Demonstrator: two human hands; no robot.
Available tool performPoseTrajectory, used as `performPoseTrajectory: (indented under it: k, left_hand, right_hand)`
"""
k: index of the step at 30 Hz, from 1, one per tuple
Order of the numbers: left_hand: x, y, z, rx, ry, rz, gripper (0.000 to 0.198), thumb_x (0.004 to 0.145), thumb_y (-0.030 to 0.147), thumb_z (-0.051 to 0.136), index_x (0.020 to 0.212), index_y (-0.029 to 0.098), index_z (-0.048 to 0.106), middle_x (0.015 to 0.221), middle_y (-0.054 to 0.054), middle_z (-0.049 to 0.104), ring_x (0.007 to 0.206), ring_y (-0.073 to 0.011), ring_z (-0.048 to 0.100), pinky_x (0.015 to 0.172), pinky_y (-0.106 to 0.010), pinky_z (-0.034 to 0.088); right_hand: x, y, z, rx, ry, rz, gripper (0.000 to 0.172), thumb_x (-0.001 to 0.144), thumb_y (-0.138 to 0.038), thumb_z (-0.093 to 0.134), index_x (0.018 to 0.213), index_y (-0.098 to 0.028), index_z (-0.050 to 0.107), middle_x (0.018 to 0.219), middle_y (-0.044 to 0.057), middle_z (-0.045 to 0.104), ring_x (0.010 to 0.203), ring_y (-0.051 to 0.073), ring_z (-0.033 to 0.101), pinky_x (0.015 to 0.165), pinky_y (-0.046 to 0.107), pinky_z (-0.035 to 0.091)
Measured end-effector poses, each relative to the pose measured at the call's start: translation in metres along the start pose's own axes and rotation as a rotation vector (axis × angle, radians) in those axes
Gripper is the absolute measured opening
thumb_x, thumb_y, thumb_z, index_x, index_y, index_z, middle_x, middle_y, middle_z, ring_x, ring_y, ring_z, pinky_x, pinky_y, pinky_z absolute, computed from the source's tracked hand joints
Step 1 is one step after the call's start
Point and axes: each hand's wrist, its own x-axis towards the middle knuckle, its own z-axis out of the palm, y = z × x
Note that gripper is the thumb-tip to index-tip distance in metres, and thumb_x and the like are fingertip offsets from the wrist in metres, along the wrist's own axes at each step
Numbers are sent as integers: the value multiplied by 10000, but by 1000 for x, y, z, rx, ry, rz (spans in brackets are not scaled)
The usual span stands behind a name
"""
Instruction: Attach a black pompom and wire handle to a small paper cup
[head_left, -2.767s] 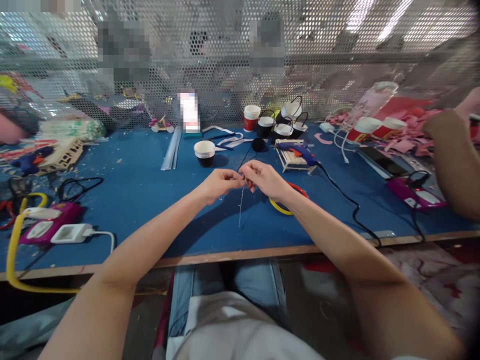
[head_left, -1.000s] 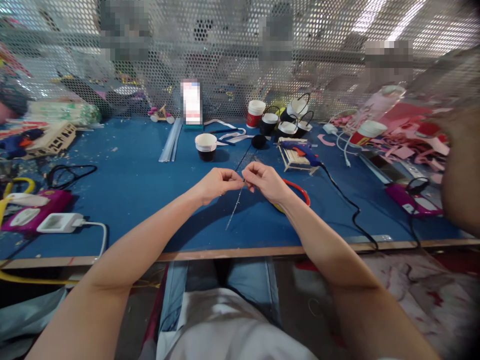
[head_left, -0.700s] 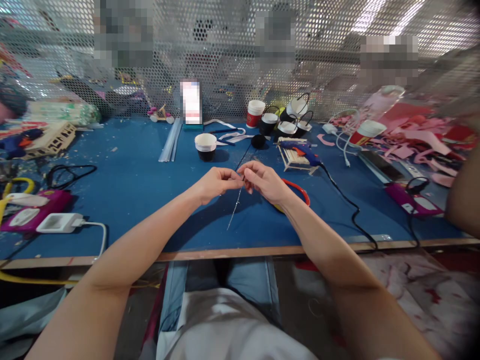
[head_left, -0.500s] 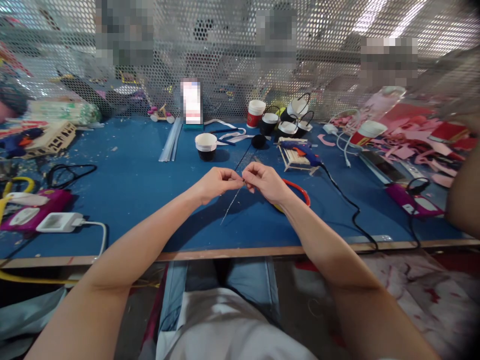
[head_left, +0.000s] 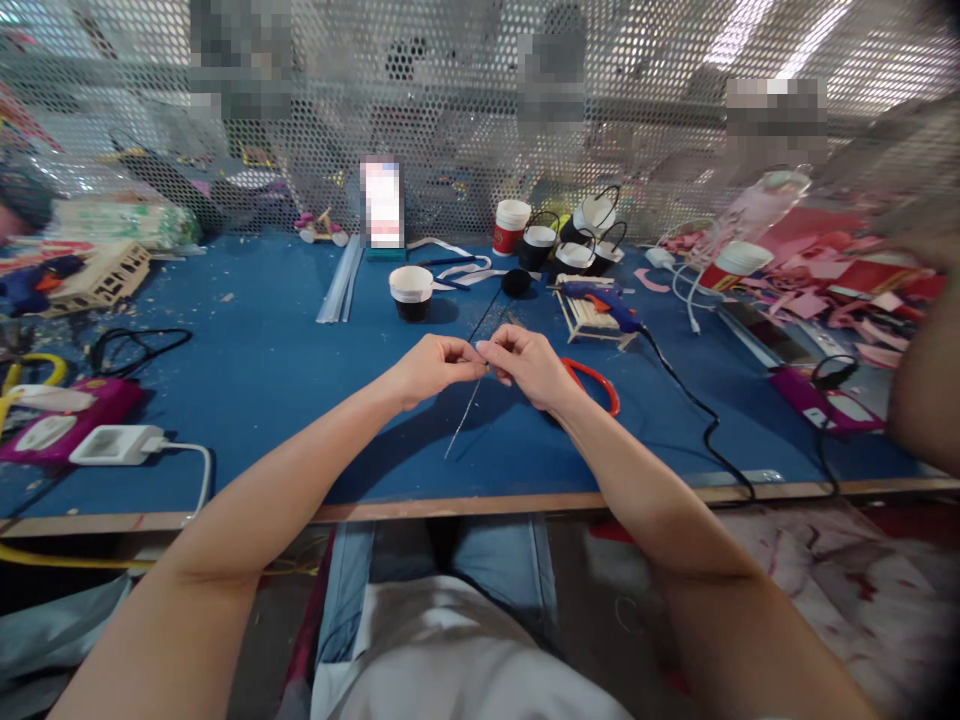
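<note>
Over the middle of the table, my left hand (head_left: 444,366) and my right hand (head_left: 525,362) meet fingertip to fingertip, both closed in a pinch. Between them they hold a thin black cord (head_left: 484,318). It runs back to a small round black ball (head_left: 516,283) on the table. A thin silvery strand (head_left: 463,422) slants down toward me from under the fingers; how it joins the cord is hidden. Partly behind my right wrist lie red-handled scissors (head_left: 598,388). Ahead of my left hand stands a white cup with a dark lower half (head_left: 411,290).
Several black-and-white cups with looped handles (head_left: 576,258) stand at the back near a red cup (head_left: 512,228). A glue gun (head_left: 607,304) rests on a small wooden rack, its cable trailing right. Pink scraps (head_left: 817,280) cover the right; a purple power strip (head_left: 82,415) lies left.
My right fingertips have shifted slightly left, closer over the left ones. The silvery strand's lower end has moved a little down and right. The cup and ball stay put.
</note>
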Motion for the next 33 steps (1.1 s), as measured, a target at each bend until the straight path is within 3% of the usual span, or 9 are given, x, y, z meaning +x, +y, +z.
performPoseTrajectory:
  k: [7,16,25,33]
  left_hand:
    - [3,-4,0,-167,-25,-77,230,617,317,693,624,127,563,512,51,431,428,-20,265,441,-216,162]
    - [2,-5,3,30,22,22,206,640,313,651,636,126,563,528,56,425,479,-38,301,476,-213,209]
    - [2,-6,5,41,40,36,197,634,300,641,643,118,569,540,47,440,504,-47,328,491,-213,223]
    - [1,-2,5,-137,25,-67,211,605,303,687,628,124,577,519,53,438,436,-21,271,446,-212,177]
  right_hand:
    - [-1,-1,0,145,-71,22,281,731,-425,649,785,-164,562,611,-30,539,501,65,482,431,195,391]
    - [0,4,-1,5,-27,3,327,741,-457,632,667,-171,492,478,-66,443,416,49,399,404,197,299]
    - [-2,-3,6,-5,74,73,410,684,-495,670,587,-185,420,433,-83,363,386,39,318,367,198,238]
    - [-2,-4,-2,188,-78,97,387,775,-547,541,803,-162,575,635,-18,518,508,60,473,435,188,386]
